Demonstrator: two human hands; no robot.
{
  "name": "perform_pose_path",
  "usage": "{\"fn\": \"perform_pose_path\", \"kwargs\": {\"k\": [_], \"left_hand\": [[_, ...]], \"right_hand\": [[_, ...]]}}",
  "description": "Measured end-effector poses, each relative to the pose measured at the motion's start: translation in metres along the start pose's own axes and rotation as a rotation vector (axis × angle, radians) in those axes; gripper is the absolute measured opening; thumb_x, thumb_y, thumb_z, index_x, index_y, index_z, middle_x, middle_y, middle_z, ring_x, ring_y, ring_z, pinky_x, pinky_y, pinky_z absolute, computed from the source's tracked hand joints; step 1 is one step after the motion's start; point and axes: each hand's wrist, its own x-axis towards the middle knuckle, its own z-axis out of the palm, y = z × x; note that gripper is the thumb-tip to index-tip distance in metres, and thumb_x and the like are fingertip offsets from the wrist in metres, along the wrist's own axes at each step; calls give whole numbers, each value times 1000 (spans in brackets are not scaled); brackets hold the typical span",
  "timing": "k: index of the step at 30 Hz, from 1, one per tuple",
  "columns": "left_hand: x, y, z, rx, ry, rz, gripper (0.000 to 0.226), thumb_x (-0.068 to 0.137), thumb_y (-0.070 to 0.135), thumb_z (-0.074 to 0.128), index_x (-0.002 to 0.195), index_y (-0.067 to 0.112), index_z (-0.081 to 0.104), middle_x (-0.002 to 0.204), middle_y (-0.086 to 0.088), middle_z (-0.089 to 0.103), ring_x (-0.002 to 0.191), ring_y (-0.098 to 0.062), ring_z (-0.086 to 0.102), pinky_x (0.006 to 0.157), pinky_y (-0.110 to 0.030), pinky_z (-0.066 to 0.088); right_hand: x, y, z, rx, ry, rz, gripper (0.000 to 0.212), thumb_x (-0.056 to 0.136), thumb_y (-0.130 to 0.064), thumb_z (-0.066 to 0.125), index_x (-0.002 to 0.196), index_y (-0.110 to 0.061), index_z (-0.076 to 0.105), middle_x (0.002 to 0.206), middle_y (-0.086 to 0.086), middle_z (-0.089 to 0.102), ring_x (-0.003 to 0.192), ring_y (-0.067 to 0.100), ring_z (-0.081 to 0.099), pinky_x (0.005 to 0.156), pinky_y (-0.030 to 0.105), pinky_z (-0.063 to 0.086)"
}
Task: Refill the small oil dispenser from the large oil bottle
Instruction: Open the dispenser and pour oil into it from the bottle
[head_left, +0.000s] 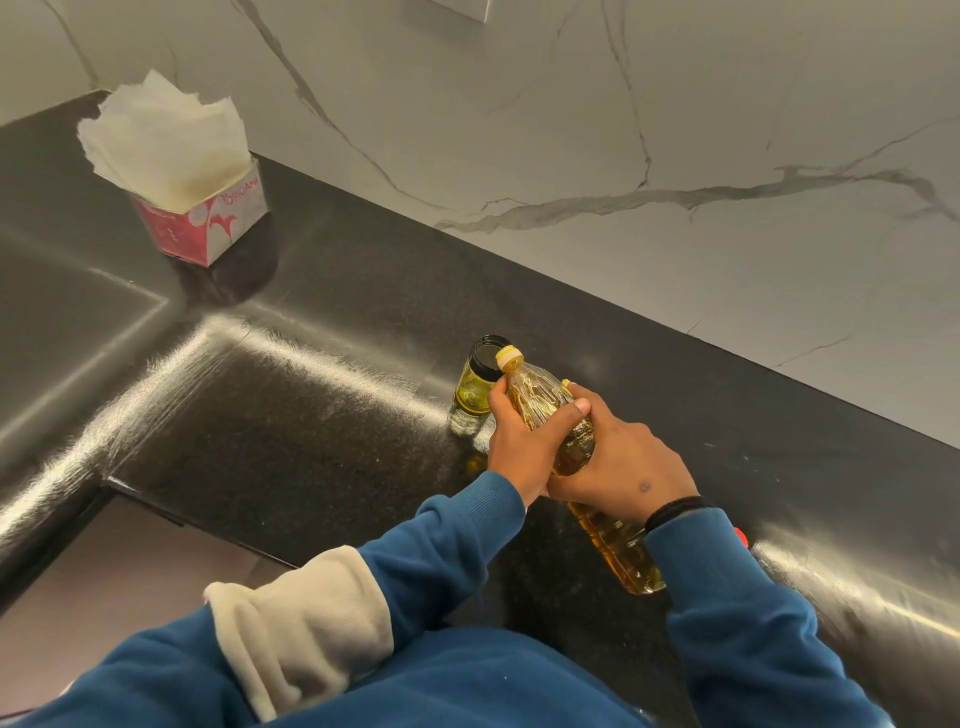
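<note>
Both hands wrap the ribbed clear plastic oil bottle (608, 540), tilted: right hand (626, 457) round its middle, left hand (522, 439) near the neck, yellow spout at the small glass dispenser (475, 384) on the black speckled counter (311, 415). Farther toward the back left corner stands a tissue box (205, 221).

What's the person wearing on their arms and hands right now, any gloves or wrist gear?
No gloves: left hand and right hand are bare. Both arms wear blue sleeves with ribbed cuffs. A black band circles the right wrist. A pale grey cloth is draped over the left forearm.
</note>
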Motion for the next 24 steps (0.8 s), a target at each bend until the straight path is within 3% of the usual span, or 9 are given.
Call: {"fn": "perform_pose_path", "kwargs": {"k": [24], "left_hand": [[-3, 0, -1, 7, 1, -27, 102, 71, 47, 81, 147, 49, 13, 134, 0, 49, 118, -25, 57, 95, -53, 55]], "right_hand": [[-4, -5, -4, -4, -24, 9, 116, 66, -62, 79, 152, -43, 3, 138, 0, 55, 106, 18, 63, 87, 29, 58]]}}
